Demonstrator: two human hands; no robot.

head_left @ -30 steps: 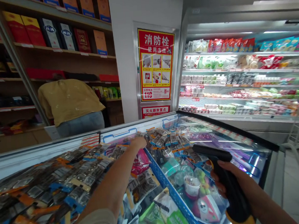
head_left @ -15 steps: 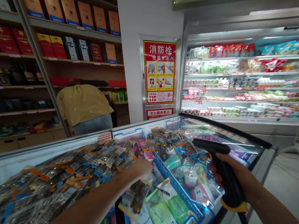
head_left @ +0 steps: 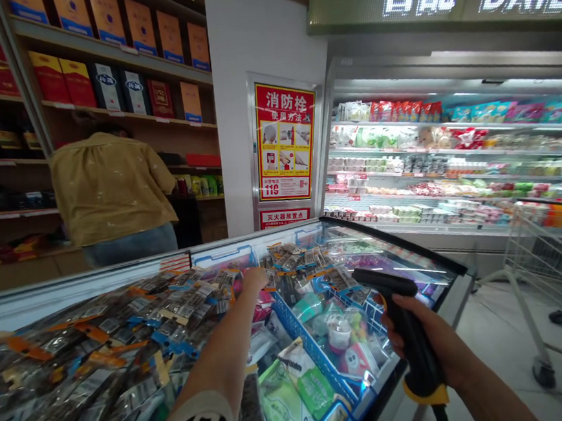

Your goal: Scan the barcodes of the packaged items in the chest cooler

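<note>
My right hand [head_left: 419, 326] is wrapped round the grip of a black-and-yellow barcode scanner [head_left: 413, 343]; its cable hangs below. The scanner's head is over the right side of a chest freezer [head_left: 453, 268]. My left hand [head_left: 256, 278] reaches to the far side of the freezer, by a pink package [head_left: 263, 304] and the clear packets [head_left: 186, 309] with orange and blue edges. Its fingers are hidden behind the hand. Under the left forearm, a dark packet [head_left: 250, 404] lies beside green-and-white bags [head_left: 288, 391]. A blue basket [head_left: 298, 339] divides off tubs and wrapped packages.
A person in a tan shirt [head_left: 114, 188] bends at the shelves behind the freezer. A wire shopping cart [head_left: 534, 281] stands at the right. A lit refrigerated display [head_left: 429, 179] and a red fire-hydrant notice [head_left: 285, 139] are beyond.
My left hand has moved farther in, toward the freezer's back. The view has tilted up and turned right. The person in tan has straightened somewhat.
</note>
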